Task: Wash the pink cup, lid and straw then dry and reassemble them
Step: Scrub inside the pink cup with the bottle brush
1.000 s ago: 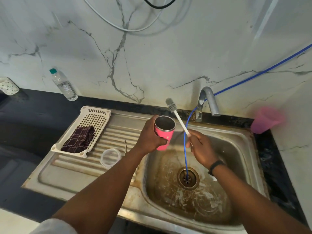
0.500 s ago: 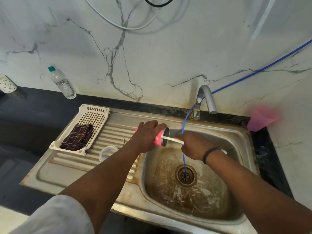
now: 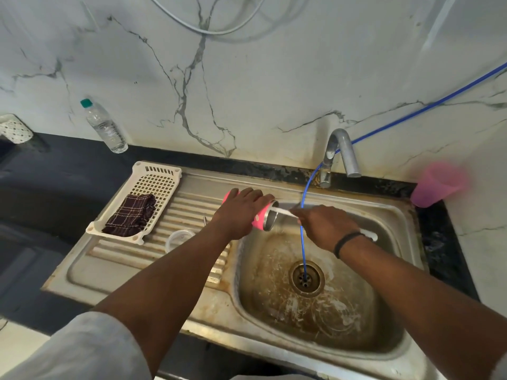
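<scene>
Cup (image 3: 260,216), pink, lies on its side over the sink's (image 3: 406,270) left edge, left hand (image 3: 241,212) fingers wrapped around it. Right hand (image 3: 323,226) fingers clamp a white brush handle (image 3: 284,212) entering its mouth.

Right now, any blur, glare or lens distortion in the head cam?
Head view: wide-angle bowing bends the counter edges; the pink tumbler at right is smeared; the brush handle entering the pink cup is motion-blurred; soft glare on the tap.

No readable text, label, brand or number anywhere around the sink (image 3: 411,349).
</scene>
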